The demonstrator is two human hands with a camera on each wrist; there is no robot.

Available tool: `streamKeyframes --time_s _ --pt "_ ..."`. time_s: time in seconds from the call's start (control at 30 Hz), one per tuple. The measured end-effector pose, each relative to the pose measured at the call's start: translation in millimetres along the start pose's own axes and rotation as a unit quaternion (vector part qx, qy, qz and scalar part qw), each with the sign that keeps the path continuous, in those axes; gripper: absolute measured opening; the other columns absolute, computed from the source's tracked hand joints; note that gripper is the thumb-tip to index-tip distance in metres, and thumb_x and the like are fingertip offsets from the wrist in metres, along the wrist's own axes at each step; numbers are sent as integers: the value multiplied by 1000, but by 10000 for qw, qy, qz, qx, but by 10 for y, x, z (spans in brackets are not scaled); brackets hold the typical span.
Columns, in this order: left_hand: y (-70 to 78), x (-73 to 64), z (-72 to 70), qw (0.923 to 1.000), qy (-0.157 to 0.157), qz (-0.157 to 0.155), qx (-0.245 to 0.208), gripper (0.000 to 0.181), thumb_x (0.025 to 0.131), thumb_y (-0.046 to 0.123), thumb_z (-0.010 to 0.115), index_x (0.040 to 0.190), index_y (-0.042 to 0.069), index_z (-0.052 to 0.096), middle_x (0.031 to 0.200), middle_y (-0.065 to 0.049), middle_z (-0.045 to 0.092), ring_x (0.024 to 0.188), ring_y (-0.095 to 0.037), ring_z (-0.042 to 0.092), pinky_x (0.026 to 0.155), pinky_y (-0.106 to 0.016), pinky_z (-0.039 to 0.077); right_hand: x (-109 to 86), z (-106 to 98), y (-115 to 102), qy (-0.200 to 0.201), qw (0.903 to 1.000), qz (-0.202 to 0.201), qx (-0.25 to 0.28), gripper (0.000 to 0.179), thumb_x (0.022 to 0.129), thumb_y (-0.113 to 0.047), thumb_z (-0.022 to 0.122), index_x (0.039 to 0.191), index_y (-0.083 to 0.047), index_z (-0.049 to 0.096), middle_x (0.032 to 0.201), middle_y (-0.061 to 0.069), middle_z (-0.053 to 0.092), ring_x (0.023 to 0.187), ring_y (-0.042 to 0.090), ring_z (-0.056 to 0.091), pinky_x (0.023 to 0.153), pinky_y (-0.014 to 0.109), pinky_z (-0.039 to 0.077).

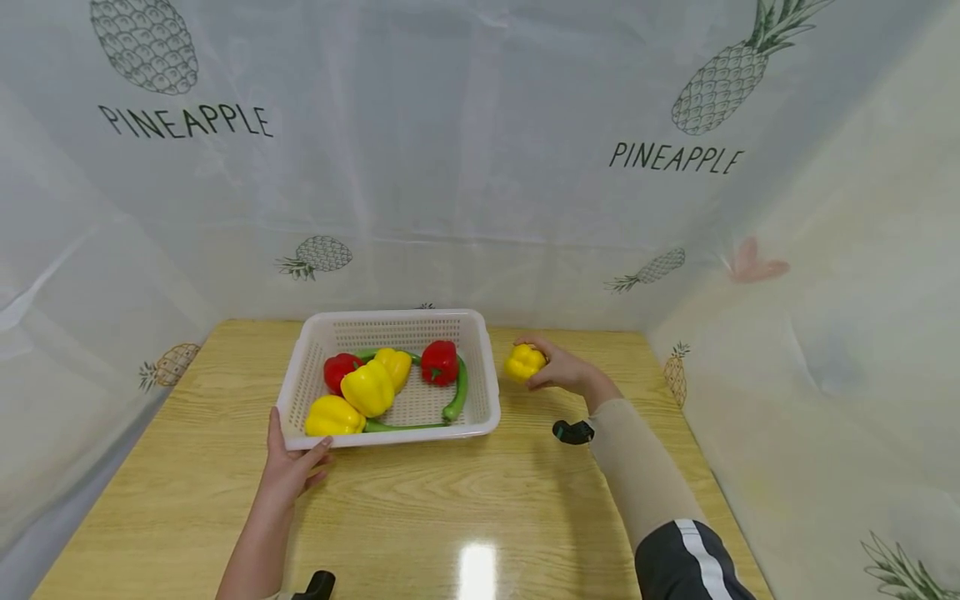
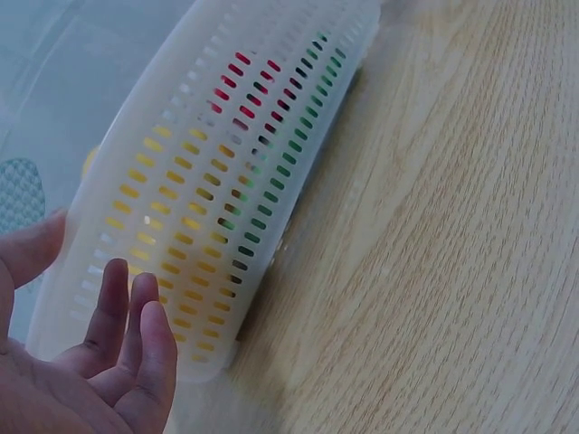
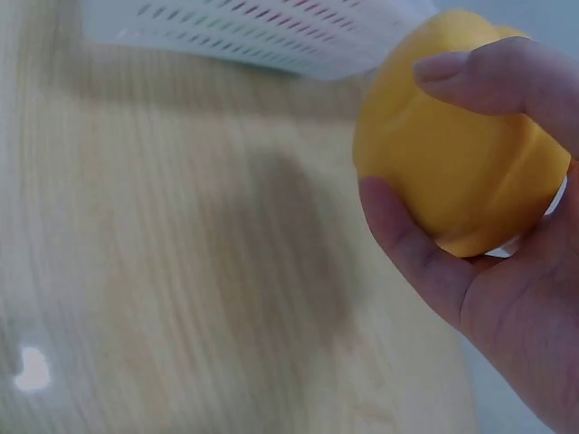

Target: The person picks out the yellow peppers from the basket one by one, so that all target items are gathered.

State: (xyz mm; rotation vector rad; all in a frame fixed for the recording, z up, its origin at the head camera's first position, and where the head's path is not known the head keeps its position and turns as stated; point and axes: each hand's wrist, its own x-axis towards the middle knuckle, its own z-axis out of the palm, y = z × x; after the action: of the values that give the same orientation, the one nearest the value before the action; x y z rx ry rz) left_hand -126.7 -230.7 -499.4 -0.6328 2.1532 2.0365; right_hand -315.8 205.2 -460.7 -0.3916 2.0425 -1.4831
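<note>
My right hand [image 1: 558, 368] grips a yellow bell pepper [image 1: 525, 363] just right of the basket. In the right wrist view, thumb and fingers curl round that pepper [image 3: 452, 145], held over the tabletop with a shadow below. At the front left corner of the white plastic basket [image 1: 491, 400], my left hand [image 1: 288, 471] holds the rim. The left wrist view has its fingers bent before the slotted wall [image 2: 271, 208]. Inside the basket lie several yellow bell peppers [image 1: 368, 389], two red bell peppers [image 1: 439, 363] and long green peppers [image 1: 459, 392].
The wooden table [image 1: 420, 508] runs up to a hanging sheet [image 1: 480, 167] printed with pineapples, behind and at both sides. Black straps with small devices [image 1: 573, 432] sit at the wrists.
</note>
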Motion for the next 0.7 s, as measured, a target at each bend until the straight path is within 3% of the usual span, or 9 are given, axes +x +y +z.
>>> streamKeyframes --time_s 0.23,0.47,0.7 --pt "-11 4 0 10000 4 20 -7 111 94 22 66 145 43 -30 136 -17 51 84 -14 67 75 -32 56 11 77 188 190 9997 138 23 57 89 -3 64 140 -10 40 127 19 43 100 30 50 92 63 42" --pt "-13 12 -3 9999 15 -34 -102 110 96 19 64 143 46 -32 148 -25 37 80 -10 67 74 -31 56 64 163 314 337 9990 178 -228 49 90 -6 63 137 -10 48 129 15 44 103 29 48 88 50 47" --pt "0 -3 6 10000 -32 -18 -87 110 96 20 64 143 45 -32 149 -24 36 83 -13 67 75 -31 56 90 221 362 499 9980 154 -347 45 94 -13 56 138 -8 48 125 13 49 99 26 51 83 44 47"
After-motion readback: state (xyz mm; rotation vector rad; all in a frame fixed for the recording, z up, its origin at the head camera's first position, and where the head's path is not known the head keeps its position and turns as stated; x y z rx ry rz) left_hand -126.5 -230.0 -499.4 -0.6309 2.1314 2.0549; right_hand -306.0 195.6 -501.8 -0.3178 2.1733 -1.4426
